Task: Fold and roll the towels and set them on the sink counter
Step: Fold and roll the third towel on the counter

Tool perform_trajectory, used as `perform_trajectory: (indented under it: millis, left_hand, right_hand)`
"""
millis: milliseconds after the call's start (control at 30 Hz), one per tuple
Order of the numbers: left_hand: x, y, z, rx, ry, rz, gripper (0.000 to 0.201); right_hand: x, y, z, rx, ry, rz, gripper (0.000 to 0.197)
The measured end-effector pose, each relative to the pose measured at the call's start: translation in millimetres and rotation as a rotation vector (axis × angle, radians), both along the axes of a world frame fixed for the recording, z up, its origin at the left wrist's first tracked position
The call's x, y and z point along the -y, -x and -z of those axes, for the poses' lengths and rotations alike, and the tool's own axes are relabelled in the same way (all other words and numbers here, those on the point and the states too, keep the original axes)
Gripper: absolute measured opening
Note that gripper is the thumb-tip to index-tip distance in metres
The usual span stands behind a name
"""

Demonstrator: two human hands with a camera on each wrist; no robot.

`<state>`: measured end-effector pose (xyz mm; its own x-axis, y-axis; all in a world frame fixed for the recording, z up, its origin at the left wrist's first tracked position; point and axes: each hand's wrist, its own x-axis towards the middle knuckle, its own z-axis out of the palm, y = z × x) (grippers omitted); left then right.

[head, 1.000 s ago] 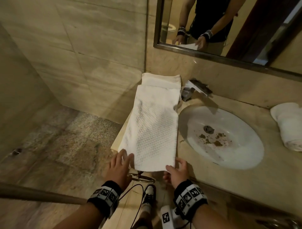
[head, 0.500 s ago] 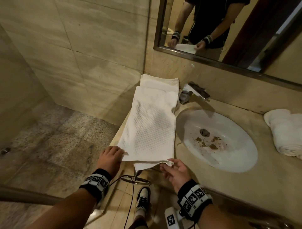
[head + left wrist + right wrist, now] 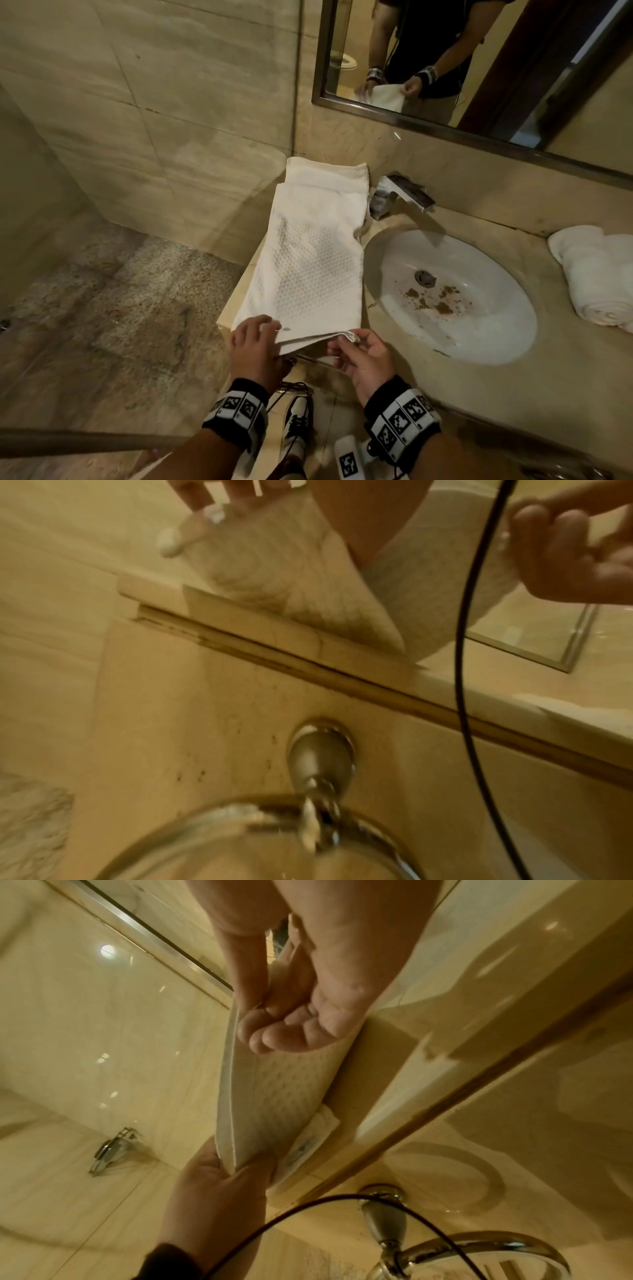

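A white waffle-textured towel [image 3: 315, 260] lies folded lengthwise on the counter [image 3: 394, 346] left of the sink, its near end lifted off the edge. My left hand [image 3: 255, 334] grips the near left corner, thumb under and fingers on top. My right hand [image 3: 352, 342] pinches the near right corner between thumb and fingertips. From the right wrist, the towel [image 3: 274, 1096] hangs curved between both hands, my right hand [image 3: 260, 1020] above and my left hand [image 3: 232, 1167] below. The left wrist view shows the towel [image 3: 291, 582] over the counter edge.
A white oval sink [image 3: 455, 298] with brown debris lies to the right, a chrome faucet [image 3: 400, 193] behind it. A rolled white towel [image 3: 599, 277] sits at the counter's far right. A metal towel ring [image 3: 322, 813] hangs under the counter edge. Mirror [image 3: 479, 65] above.
Both hands have closed on the towel's near corners and lifted that end off the counter edge, where earlier they only touched it. The camera has come closer.
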<state>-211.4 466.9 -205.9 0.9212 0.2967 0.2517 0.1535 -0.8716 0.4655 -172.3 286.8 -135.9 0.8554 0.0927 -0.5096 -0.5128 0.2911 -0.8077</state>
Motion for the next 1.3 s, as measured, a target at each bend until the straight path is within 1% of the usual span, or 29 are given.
perform_trajectory:
  millis: [100,167,267,367,433,533,600,700,767,833,900,933,967,1000,1033,1067,1133,1167,1200,1233,1300]
  left_hand:
    - [-11.7,-6.2,-9.7,-0.082,-0.006,-0.107,0.053]
    - [-21.8,-9.8,-16.5,-0.065,0.023,-0.150,0.052]
    - [-41.5,-12.8,-18.8,0.065,-0.005,-0.143,0.042]
    - [-56.0,-11.5,-19.6,0.120,-0.059,-0.127,0.028]
    - [-62.5,-9.7,-24.4,0.169,-0.080,-0.125,0.027]
    - [-72.5,-10.7,-36.3,0.342,-0.086,-0.102,0.028]
    - [-80.8,-14.6,-38.2,0.407,-0.083,-0.060,0.027]
    - [-89.7,-14.2,-24.9,0.328,-0.111,-0.043,0.030]
    - [-92.4,-8.5,-18.5,0.322,-0.094,-0.022,0.030]
    - [-94.4,-3.9,-20.0,0.331,-0.066,0.031,0.028]
    - [-94.7,0.0,-20.1,0.282,-0.041,0.101,0.026]
    - [-94.8,1.8,-17.9,0.242,-0.026,0.129,0.022]
    - [-95.6,3.2,-13.5,0.197,-0.010,0.153,0.017]
    - [-97.2,5.6,-8.5,0.134,0.014,0.174,0.018]
    - [-98.8,8.9,-2.6,0.069,0.024,0.202,0.024]
    - [-101.1,13.6,3.0,0.015,0.016,0.233,0.027]
    - [-104.4,26.4,10.1,-0.039,-0.018,0.265,0.027]
    - [-105.1,32.7,11.6,-0.052,-0.028,0.262,0.028]
    - [-105.2,38.1,12.8,-0.066,-0.034,0.253,0.029]
    - [-105.1,41.3,14.8,-0.078,-0.042,0.246,0.030]
    - [-105.6,42.4,15.7,-0.084,-0.029,0.256,0.031]
  right_hand:
    - [-1.1,1.4,-5.7,0.032,-0.064,-0.002,0.016]
    - [-3.1,2.0,-10.2,0.060,-0.089,-0.006,0.017]
    - [-4.2,1.1,-16.0,0.085,-0.143,-0.010,0.018]
    - [-3.3,1.1,-19.1,0.096,-0.183,-0.009,0.017]
    - [-2.9,2.9,-19.7,0.111,-0.188,-0.010,0.014]
    - [-0.8,3.3,-18.5,0.140,-0.187,-0.002,0.020]
    - [2.1,1.4,-17.3,0.146,-0.194,0.009,0.019]
    - [8.5,0.2,-12.8,0.133,-0.167,0.021,0.018]
    - [13.6,-0.9,-6.2,0.122,-0.139,0.046,0.017]
    - [18.7,-0.8,-1.5,0.107,-0.117,0.063,0.014]
    - [22.9,0.0,2.4,0.099,-0.086,0.050,0.016]
    - [24.9,1.3,3.9,0.091,-0.044,0.032,0.017]
    - [26.8,3.0,6.3,0.092,0.040,-0.010,0.017]
    - [28.5,5.0,12.1,0.104,0.166,-0.066,0.016]
    - [31.0,7.1,18.3,0.139,0.321,-0.128,0.017]
    - [33.4,9.6,23.5,0.197,0.479,-0.199,0.019]
    - [39.5,14.4,30.5,0.364,0.772,-0.375,0.021]
    - [42.5,17.6,31.3,0.452,0.906,-0.495,0.020]
    - [45.7,21.2,31.5,0.544,1.023,-0.612,0.013]
    - [48.7,24.0,31.4,0.630,1.111,-0.713,0.004]
    - [53.7,24.8,34.1,0.779,1.203,-0.854,0.005]
